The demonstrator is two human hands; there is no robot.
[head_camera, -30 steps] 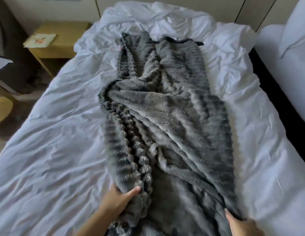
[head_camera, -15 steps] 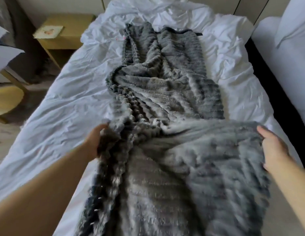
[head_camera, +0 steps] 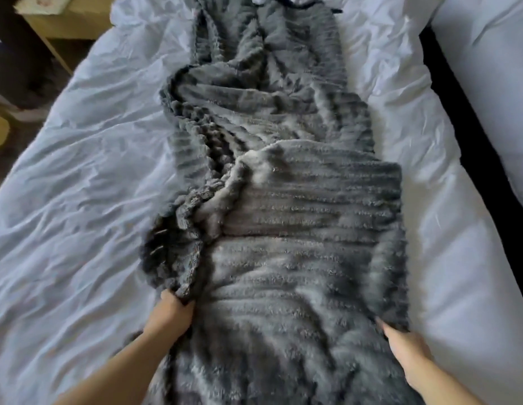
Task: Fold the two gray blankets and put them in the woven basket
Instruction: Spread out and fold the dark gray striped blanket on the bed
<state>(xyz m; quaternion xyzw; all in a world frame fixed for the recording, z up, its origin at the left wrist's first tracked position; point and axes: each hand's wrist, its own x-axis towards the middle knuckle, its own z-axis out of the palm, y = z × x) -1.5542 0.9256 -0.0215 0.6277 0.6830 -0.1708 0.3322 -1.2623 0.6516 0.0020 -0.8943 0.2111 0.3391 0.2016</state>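
Left fingers (head_camera: 170, 299): curled into the bunched left edge of the gray blanket (head_camera: 298, 229), clamped on a thick wad of pile; the left hand (head_camera: 172, 314) sits low on the bed (head_camera: 64, 229).
Right fingers (head_camera: 384, 327): tips buried in the blanket's right edge and apparently pinching it; the right hand (head_camera: 407, 347) lies level with the left.
Gray blanket: a long strip up the middle of the bed, with a flap doubled over its near half. The flap's far edge runs straight on the right and crumples into a ridge on the left.
Second blanket and basket: neither can be made out in this view.
Surroundings: a nightstand (head_camera: 67, 27) stands off the far left corner, and another white bed (head_camera: 488, 83) is on the right.
Risk, left side: that hand holds a bundle, not a flat edge, so the next fold probably traps the ridge and comes out lopsided.
Risk, pull: uneven tugging likely skews the flap or drags the plush off-centre over the loose bedding.
Risk, bulk: a lumpy fold may sit badly in a basket.
Change: half a second ago both hands were raised further up the bed, carrying the near end forward. Now they are drawn back towards the person and the flap is laid down.
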